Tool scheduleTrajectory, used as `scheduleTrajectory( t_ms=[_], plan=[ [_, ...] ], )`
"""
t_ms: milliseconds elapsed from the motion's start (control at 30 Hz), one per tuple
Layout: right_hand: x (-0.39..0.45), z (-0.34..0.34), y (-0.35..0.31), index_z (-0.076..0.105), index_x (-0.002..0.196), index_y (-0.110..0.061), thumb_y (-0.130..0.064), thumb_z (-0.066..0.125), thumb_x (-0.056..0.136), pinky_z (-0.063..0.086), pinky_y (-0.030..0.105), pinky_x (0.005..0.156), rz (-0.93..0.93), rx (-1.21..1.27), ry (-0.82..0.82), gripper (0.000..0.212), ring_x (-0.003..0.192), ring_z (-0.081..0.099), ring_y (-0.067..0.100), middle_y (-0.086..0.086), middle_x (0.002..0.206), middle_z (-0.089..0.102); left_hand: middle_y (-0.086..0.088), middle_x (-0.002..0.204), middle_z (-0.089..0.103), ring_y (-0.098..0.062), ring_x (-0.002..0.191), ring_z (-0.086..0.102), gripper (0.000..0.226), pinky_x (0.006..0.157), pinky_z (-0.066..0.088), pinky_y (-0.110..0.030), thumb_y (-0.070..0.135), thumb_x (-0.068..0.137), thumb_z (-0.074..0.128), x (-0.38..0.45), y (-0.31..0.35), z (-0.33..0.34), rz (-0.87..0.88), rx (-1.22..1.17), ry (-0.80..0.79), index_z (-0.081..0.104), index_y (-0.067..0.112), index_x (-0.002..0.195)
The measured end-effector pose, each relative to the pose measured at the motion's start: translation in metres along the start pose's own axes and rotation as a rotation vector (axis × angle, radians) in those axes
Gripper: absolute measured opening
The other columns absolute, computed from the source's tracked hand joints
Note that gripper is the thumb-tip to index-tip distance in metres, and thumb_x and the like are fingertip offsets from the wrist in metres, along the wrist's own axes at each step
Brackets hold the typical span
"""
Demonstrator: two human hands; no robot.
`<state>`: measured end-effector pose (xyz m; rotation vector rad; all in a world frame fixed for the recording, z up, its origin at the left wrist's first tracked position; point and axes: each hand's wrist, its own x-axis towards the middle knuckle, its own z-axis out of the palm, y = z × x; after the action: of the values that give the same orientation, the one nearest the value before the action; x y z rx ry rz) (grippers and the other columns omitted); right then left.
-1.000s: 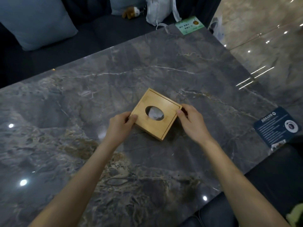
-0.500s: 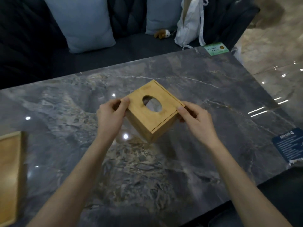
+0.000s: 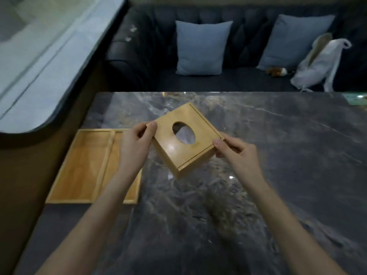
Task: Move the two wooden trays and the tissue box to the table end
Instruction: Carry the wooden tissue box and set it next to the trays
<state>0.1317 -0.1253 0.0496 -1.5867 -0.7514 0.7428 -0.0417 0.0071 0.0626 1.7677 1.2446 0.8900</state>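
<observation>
- Far left, well beyond the left fingers: pale, blurred window ledge (image 3: 39, 62) above the brown wall beside the table.
- Left of and beneath the left hand (image 3: 135, 149): wooden trays (image 3: 79, 167), lying flat at the table end, seemingly two side by side with a raised rim between; partly covered by the left forearm.
- Left fingers (image 3: 150, 129): curled and closed on the tissue box (image 3: 185, 138) at its left corner, thumb on the top edge.
- Between both sets of fingers: tissue box, held clear of the grey marble table (image 3: 278, 155), tilted, oval opening uppermost with white tissue inside.
- Right hand (image 3: 236, 153): fingers bent and clamped on the box's right corner, thumb on top.
- Beyond the fingertips, past the table's far edge: dark sofa (image 3: 242, 62) with two pale blue cushions (image 3: 200, 48).
- Far right of the right fingers: small brown plush toy (image 3: 277, 71) and white bag (image 3: 319, 66) on the sofa seat; green card (image 3: 356, 98) at the table's edge.
</observation>
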Motion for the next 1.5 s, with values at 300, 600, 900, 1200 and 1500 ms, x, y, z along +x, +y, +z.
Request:
scheduleTrajectory(
  t_ms=[300,600,900,1200,1500],
  plan=[
    [-0.048,0.143,0.012,0.065,0.112,-0.017,-0.024,0.069,0.078,0.053,0.03,0.081,0.027,-0.036,-0.182,0.034,0.085,0.064,0.016,0.008,0.097,0.069,0.0,0.078,0.065,-0.008,0.068,0.055,0.023,0.071,0.045,-0.033,0.025,0.09,0.05,-0.039,-0.084,-0.136,-0.153,0.031,0.126,0.066,0.015,0.105],
    [-0.109,0.243,0.05,0.071,0.098,-0.032,-0.03,0.065,0.082,0.056,0.029,0.079,0.068,-0.021,-0.451,0.018,0.089,0.068,0.01,-0.002,0.092,0.075,0.007,0.084,0.063,-0.012,0.086,0.059,0.029,0.075,0.046,-0.029,0.028,0.091,0.047,-0.102,-0.171,-0.221,-0.403,0.07,0.205,0.063,0.014,0.11],
    [-0.14,0.295,0.096,0.064,0.113,-0.033,-0.043,0.063,0.079,0.053,0.032,0.085,0.129,-0.209,-0.559,0.035,0.089,0.064,0.011,0.006,0.096,0.068,-0.004,0.116,0.062,-0.015,0.111,0.053,0.035,0.095,0.041,-0.033,0.028,0.091,0.045,-0.147,-0.228,-0.249,-0.603,0.02,0.287,0.055,0.013,0.121],
    [-0.14,0.31,0.103,0.062,0.115,-0.032,-0.036,0.06,0.084,0.046,0.021,0.073,0.106,-0.363,-0.598,0.032,0.082,0.06,0.012,0.007,0.088,0.064,-0.012,0.121,0.061,-0.014,0.105,0.051,0.037,0.091,0.038,-0.029,0.026,0.093,0.044,-0.15,-0.243,-0.242,-0.631,0.059,0.392,0.055,0.007,0.123],
    [-0.127,0.321,0.108,0.064,0.114,-0.03,-0.035,0.062,0.082,0.054,0.029,0.08,0.092,-0.338,-0.632,0.032,0.083,0.063,0.011,0.004,0.09,0.064,-0.01,0.136,0.051,-0.024,0.127,0.045,0.046,0.106,0.034,-0.036,0.031,0.093,0.043,-0.154,-0.246,-0.236,-0.749,-0.043,0.477,0.043,0.008,0.133]
  ],
)
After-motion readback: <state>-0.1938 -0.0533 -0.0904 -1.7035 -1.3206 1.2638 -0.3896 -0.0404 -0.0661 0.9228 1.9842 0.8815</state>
